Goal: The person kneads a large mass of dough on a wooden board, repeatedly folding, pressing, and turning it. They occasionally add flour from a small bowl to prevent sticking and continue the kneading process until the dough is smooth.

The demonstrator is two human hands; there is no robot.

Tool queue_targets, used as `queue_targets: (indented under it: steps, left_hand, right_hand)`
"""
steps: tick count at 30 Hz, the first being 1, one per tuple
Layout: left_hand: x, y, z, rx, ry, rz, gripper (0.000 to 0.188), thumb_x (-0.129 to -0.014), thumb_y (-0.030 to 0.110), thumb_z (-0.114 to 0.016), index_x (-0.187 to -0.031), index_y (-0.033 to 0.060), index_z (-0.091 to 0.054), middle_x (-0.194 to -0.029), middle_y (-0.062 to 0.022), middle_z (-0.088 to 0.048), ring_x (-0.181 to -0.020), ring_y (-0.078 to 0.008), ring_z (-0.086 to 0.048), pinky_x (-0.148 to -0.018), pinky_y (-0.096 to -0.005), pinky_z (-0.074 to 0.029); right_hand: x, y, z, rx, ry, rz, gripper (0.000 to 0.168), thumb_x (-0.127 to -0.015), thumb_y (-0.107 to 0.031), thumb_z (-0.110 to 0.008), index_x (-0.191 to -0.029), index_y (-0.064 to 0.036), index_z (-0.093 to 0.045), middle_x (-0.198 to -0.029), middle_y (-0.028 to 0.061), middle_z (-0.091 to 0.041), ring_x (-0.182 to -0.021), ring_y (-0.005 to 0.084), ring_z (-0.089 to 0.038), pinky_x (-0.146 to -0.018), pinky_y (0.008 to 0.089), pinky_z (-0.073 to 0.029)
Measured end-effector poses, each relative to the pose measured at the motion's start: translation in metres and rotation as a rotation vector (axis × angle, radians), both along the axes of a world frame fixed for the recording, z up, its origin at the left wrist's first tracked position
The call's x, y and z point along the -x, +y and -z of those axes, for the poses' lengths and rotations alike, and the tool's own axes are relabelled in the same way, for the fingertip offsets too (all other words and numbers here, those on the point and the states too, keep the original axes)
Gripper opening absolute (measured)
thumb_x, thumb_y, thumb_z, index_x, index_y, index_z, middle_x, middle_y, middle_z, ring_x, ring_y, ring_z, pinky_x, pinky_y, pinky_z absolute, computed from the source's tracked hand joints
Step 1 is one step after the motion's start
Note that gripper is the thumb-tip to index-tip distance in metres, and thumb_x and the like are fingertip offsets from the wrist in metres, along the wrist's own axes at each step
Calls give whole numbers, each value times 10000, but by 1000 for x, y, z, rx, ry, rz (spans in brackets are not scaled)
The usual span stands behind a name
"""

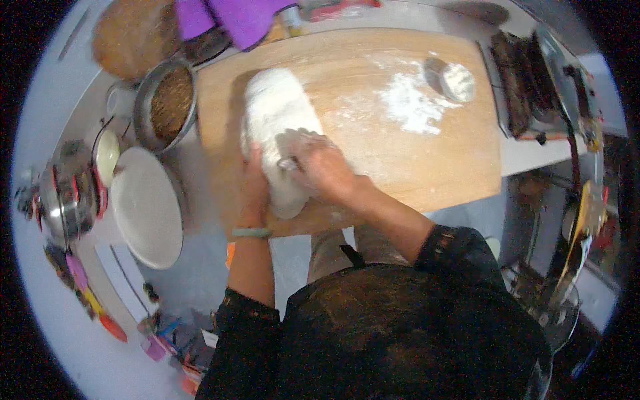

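Observation:
A long slab of pale dough (280,105) lies lengthwise on the left part of a wooden board (360,165). My left hand (256,182), with a pale green bangle (251,232) at its wrist, touches the dough's near left side; its fingers are partly hidden. From the right, my right hand (322,157) rests on the near half of the dough with bent fingers. Motion blur hides whether it pinches any dough. White flour (412,102) is scattered on the board's right side, beside a small round container of flour (458,82).
Left of the board stand a metal pan with brown contents (172,102) and a large white plate (147,207). A steel pot (67,200) is farther left. Purple cloth (245,17) hangs over the far edge. A dark stove (530,80) stands at the right.

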State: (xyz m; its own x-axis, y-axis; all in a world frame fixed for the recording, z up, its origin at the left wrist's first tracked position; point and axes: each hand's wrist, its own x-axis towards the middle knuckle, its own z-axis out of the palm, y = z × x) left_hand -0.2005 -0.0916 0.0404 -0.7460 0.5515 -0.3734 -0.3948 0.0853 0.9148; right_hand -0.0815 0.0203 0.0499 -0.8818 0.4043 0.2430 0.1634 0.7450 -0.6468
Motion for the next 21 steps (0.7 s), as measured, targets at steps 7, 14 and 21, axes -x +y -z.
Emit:
queue_targets:
  steps: [7,14,21]
  left_hand:
    - [1,-4,20,-111,-1,-19,525,-1034,287,-458,-1457,-7,-361,-1390,-162,-497,-1209,-252,-534,-1008,-354,-456]
    - [-35,22,-14,7,129,3,534,-1024,236,-491,-1455,-41,-343,-1373,-184,-502,-1195,-251,-528,-996,-364,-447]
    - [-109,44,-17,309,763,253,968,-854,279,-704,-1485,-134,-97,-1495,-410,-204,-1404,-523,-228,-1169,-516,-201]
  right_hand:
    - [9,14,-6,91,-219,177,475,-785,-254,-710,-1137,-36,-478,-1142,193,-538,-1096,370,-523,-902,526,-417]
    - [22,38,7,88,-236,237,406,-750,-175,-669,-1083,4,-521,-1041,209,-603,-1008,398,-575,-886,506,-441]
    - [-71,119,20,785,55,-143,413,-887,-301,-608,-1153,14,-617,-1054,143,-651,-994,238,-602,-908,389,-482]
